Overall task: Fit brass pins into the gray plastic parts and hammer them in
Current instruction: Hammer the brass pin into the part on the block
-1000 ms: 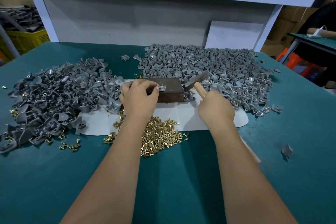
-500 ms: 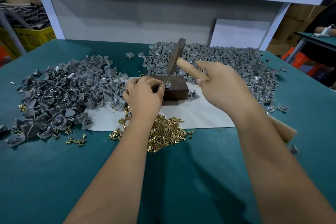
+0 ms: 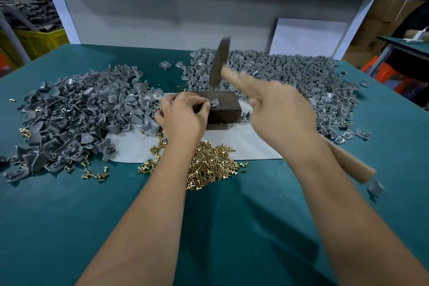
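Note:
A dark metal block (image 3: 226, 109) sits on a white sheet (image 3: 250, 144) mid-table. On its top lies a gray plastic part (image 3: 213, 102), pinched at its left edge by my left hand (image 3: 183, 118). My right hand (image 3: 278, 111) grips a wooden-handled hammer, index finger stretched along the shaft. The blurred hammer head (image 3: 219, 64) hangs raised above the block. The handle's butt end (image 3: 355, 167) sticks out below my right forearm. A heap of brass pins (image 3: 211, 165) lies just in front of the sheet.
A large pile of gray parts (image 3: 76, 111) covers the table's left side, another pile (image 3: 290, 76) the back right. Loose pins (image 3: 95, 175) and a stray gray part (image 3: 375, 188) lie on the green cloth. A white shelf wall (image 3: 162, 14) stands behind.
The hammer swung up from resting low beside the block to raised above it; now its head is blurred with motion. My left hand stayed on the part.

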A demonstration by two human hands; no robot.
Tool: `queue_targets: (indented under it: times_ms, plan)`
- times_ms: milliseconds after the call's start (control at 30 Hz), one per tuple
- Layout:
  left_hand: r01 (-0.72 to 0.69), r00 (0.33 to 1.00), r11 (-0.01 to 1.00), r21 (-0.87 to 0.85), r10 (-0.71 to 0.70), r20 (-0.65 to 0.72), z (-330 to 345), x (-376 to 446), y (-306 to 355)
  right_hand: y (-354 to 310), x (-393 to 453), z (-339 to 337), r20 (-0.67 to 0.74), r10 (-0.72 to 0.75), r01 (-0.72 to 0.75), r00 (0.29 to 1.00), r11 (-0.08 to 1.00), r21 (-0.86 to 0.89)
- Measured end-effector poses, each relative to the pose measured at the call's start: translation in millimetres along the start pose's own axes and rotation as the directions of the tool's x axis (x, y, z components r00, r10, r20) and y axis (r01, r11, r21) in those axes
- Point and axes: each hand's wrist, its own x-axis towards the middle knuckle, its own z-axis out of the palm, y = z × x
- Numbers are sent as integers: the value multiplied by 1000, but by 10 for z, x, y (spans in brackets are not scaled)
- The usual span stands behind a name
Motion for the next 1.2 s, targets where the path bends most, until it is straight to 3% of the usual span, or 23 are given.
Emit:
queue_targets:
  times_ms: [67, 200, 333, 467, 567, 667, 867, 1033, 1200]
  plan:
    - [6, 1000, 1000, 10, -6, 13, -16, -2, 6, 4, 11, 8, 112, 15, -5, 994, 996, -90]
    - [5, 1000, 1000, -19, -5, 4, -14, -17, 13, -16, 15, -25, -39, 16, -19, 999, 996, -84]
    - [8, 1000, 1000, 17, -9, 26, -26, -8, 18, -9, -2, 9, 94, -17, 30, 995, 989, -146]
    - [18, 1000, 1000, -7, -18, 5, -5, 1, 10, 24, -8, 39, -11, -24, 23, 1000, 994, -107]
    - [10, 1000, 1000, 8, -10, 14, -1, 3, 8, 42, -49, 109, 75, -83, 94, 994, 984, -152]
    - [6, 1000, 1000, 12, -6, 18, -11, 3, -5, 131, 70, 62, 93, -3, 11, 996, 996, -87]
    - [-21, 999, 1000, -18, 21, 50, 3, 12, -20, 274, 241, 260, -15, 239, -232, 971, 955, 183]
    - [20, 997, 997, -76, -14, 71, 15, 48, -33, 455, 173, 570, 120, 409, -419, 905, 906, 69]
    - [43, 996, 992, -119, -33, 81, 24, 63, -30, 522, 135, 643, 129, 426, -430, 896, 903, 3]
